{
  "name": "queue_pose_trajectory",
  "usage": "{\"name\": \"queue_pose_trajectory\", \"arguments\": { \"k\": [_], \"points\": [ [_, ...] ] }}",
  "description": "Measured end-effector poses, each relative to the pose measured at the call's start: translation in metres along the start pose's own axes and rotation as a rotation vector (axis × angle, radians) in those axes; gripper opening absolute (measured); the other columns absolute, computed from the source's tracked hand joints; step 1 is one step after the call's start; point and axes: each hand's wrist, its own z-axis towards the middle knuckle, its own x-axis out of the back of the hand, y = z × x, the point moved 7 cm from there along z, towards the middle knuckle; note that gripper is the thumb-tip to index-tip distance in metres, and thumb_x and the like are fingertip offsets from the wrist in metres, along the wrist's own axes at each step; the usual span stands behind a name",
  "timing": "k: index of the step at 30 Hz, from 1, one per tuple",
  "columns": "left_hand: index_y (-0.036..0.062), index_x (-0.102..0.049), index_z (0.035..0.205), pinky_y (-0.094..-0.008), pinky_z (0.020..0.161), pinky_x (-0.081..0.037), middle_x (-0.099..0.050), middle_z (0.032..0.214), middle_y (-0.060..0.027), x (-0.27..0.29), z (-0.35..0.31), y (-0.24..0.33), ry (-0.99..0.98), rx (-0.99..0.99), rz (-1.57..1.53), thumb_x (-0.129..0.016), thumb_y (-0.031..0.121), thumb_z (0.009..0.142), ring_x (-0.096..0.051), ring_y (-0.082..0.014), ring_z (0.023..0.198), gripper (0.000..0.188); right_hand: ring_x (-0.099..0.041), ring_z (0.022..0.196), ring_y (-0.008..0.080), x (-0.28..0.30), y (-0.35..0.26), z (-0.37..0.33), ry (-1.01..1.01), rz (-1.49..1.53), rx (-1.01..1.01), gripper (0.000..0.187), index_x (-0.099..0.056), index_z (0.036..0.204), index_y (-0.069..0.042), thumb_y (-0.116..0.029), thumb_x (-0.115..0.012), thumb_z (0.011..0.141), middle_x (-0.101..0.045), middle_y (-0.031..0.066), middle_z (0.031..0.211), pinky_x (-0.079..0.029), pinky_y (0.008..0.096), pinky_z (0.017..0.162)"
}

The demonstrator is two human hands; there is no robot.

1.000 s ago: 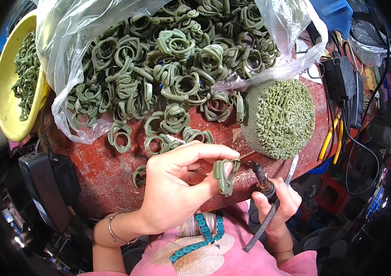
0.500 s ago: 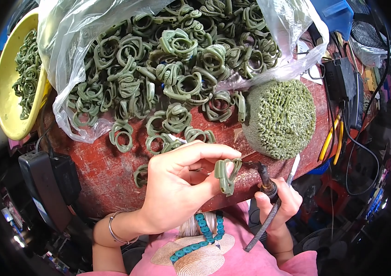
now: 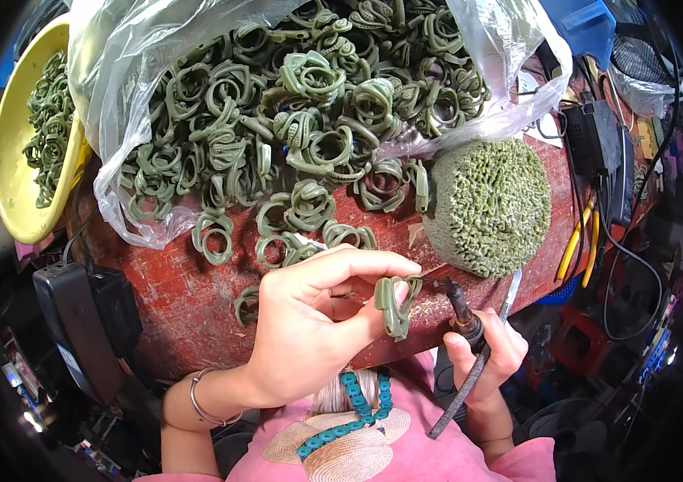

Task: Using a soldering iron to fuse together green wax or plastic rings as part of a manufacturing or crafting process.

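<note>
Left hand (image 3: pixel 309 321): thumb and forefinger pinched on a green wax ring piece (image 3: pixel 394 305), a matte, curled loop with a stubby stem, held just above the near edge of the surface (image 3: pixel 189 297). Right hand (image 3: pixel 486 349): fingers curled shut around a heated pen tool (image 3: pixel 462 317), dark slim barrel with a ribbed grey cord trailing down; its thin metal tip reaches the top of the held piece, though whether it actually touches cannot be told. Surface: worn, reddish-brown, scuffed. Clear plastic bag (image 3: pixel 116 104): crinkled, glossy, open, spilling a heap of green wax rings (image 3: pixel 301 104), with loose double loops lying on the surface just before it. Domed wax cluster (image 3: pixel 488 205): rounded, densely knobbed, paler green, resting right of the heap. Yellow bowl (image 3: pixel 8 185): smooth plastic, at far left, holding more green pieces. Black power adapter (image 3: pixel 76 313): boxy, at the surface's left edge. Metal bangle (image 3: pixel 201 406): thin, on the left wrist.
</note>
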Motion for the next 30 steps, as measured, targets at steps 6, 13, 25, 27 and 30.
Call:
{"name": "queue_pose_trajectory", "arguments": {
  "k": [6, 13, 25, 27, 30],
  "points": [
    [-0.0081, -0.059, 0.097, -0.0259, 0.065, -0.057, -0.058, 0.09, -0.0104, 0.0001, -0.0003, -0.0001, 0.003, 0.008, -0.014, -0.064, 0.003, 0.079, -0.061, -0.0136, 0.075, 0.022, -0.052, 0.044, 0.0199, -0.0002, 0.0014, -0.001, -0.001, -0.002, -0.009, 0.034, -0.059, 0.078, 0.0, -0.027, -0.076, 0.067, -0.051, 0.006, 0.056, -0.04, 0.0286, 0.043],
    [-0.0081, -0.06, 0.097, -0.0262, 0.064, -0.058, -0.058, 0.089, -0.0103, 0.0008, -0.0004, 0.0009, 0.015, -0.001, -0.018, -0.064, 0.003, 0.079, -0.061, -0.0136, 0.075, 0.021, -0.052, 0.045, 0.0201, -0.0004, 0.0013, -0.0014, -0.003, 0.011, -0.014, 0.034, -0.06, 0.078, 0.0, -0.028, -0.076, 0.067, -0.051, 0.006, 0.056, -0.04, 0.0284, 0.043],
    [-0.0076, -0.06, 0.097, -0.026, 0.065, -0.058, -0.058, 0.09, -0.0096, -0.001, -0.0001, 0.0007, -0.003, 0.002, -0.017, -0.064, 0.003, 0.08, -0.06, -0.0131, 0.077, 0.021, -0.052, 0.045, 0.0188, -0.0001, 0.0048, -0.0029, 0.008, 0.047, -0.01, 0.033, -0.06, 0.078, -0.001, -0.029, -0.074, 0.069, -0.051, 0.005, 0.056, -0.04, 0.0279, 0.043],
    [-0.0076, -0.06, 0.098, -0.026, 0.066, -0.058, -0.058, 0.091, -0.0097, -0.0009, 0.0001, 0.0001, -0.007, 0.006, -0.023, -0.064, 0.003, 0.079, -0.06, -0.0132, 0.077, 0.021, -0.052, 0.045, 0.0187, -0.0005, 0.0041, -0.0018, -0.004, 0.035, -0.004, 0.033, -0.06, 0.078, -0.001, -0.029, -0.074, 0.069, -0.051, 0.005, 0.057, -0.04, 0.0279, 0.043],
    [-0.0068, -0.06, 0.098, -0.0248, 0.063, -0.057, -0.058, 0.09, -0.0094, 0.0001, 0.0005, 0.0004, 0.005, -0.004, -0.011, -0.064, 0.004, 0.08, -0.06, -0.0124, 0.077, 0.021, -0.052, 0.045, 0.0187, -0.0004, 0.0019, 0.0013, -0.007, 0.015, 0.021, 0.034, -0.06, 0.078, -0.001, -0.031, -0.073, 0.07, -0.052, 0.0051, 0.057, -0.039, 0.0278, 0.043]
  ]
}}
